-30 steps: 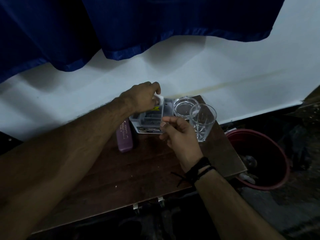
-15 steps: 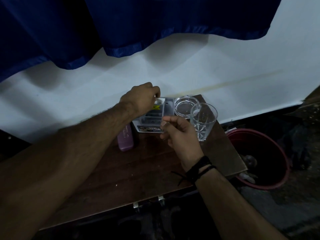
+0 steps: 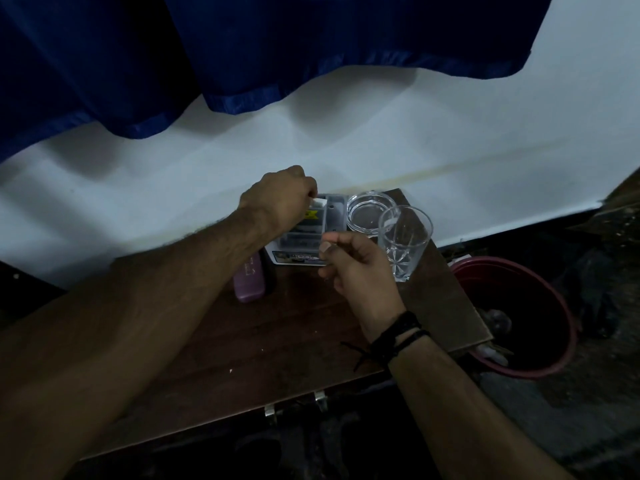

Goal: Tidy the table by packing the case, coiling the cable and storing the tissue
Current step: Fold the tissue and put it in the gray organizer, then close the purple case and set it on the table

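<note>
Case (image 3: 304, 237) at table's (image 3: 214, 341) 12 o'clock, left hand (image 3: 280, 199) pinching white tissue (image 3: 319, 203) over it, right hand (image 3: 360, 268) curled, grip unclear.

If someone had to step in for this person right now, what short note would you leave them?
Left hand: reaching over the open case at the back of the table, fingers curled round a small white piece.
Right hand: held above the case's near edge, fingers curled; whether it holds anything is unclear.
Also on the table: a purple box left of the case, a glass dish and a tumbler to its right.
Done: little that shows; the case is open and partly filled.
Left: finish packing and close the case. No cable or tissue is clearly in view.
</note>
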### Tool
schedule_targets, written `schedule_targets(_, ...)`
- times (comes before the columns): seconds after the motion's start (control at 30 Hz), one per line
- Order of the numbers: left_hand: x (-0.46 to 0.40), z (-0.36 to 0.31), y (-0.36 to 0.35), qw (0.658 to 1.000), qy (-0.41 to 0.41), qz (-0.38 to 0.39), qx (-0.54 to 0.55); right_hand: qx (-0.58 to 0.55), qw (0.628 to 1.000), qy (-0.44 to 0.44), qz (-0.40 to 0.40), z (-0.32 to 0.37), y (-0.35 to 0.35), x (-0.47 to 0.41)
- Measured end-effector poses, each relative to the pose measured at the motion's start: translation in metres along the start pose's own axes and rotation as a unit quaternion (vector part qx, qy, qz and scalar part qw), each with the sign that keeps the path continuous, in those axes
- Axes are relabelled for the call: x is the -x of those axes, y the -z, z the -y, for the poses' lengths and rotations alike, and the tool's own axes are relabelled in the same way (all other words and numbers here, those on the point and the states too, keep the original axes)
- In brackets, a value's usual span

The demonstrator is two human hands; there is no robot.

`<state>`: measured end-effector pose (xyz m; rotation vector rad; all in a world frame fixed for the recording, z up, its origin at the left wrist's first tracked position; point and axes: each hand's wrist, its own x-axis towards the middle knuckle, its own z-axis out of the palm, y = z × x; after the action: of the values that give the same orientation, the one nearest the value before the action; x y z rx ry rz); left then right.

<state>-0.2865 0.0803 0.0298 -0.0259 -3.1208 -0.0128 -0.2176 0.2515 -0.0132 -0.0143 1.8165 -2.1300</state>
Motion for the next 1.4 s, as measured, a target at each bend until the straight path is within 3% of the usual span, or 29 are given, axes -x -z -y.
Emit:
schedule_targets(0.53,0.009,-0.005,0.003,1.0,0.001,-0.007,-0.003,0.012,1.0,0.0,-0.002,-0.001,0.001,-0.001)
schedule_targets(0.73,0.044,-0.01,0.001,0.997,0.007,-0.048,0.052,0.049,0.999,0.02,-0.011,0.001,0.001,0.001)
schedule_targets(0.83,0.078,-0.012,-0.002,0.989,0.018,-0.104,0.102,0.136,0.989,0.066,-0.007,-0.008,-0.003,0.005)
schedule_targets(1.0,0.141,-0.012,-0.02,0.961,0.137,-0.145,0.189,0.328,0.936,0.118,0.038,-0.027,-0.021,0.019)
schedule_targets(1.13,0.175,-0.003,-0.046,0.946,0.209,-0.138,0.204,0.41,0.898,0.132,0.085,-0.035,-0.037,0.025)
schedule_targets(1.4,0.179,0.013,-0.078,0.924,0.306,-0.084,0.212,0.4,0.905,0.116,0.087,-0.046,-0.048,0.019)
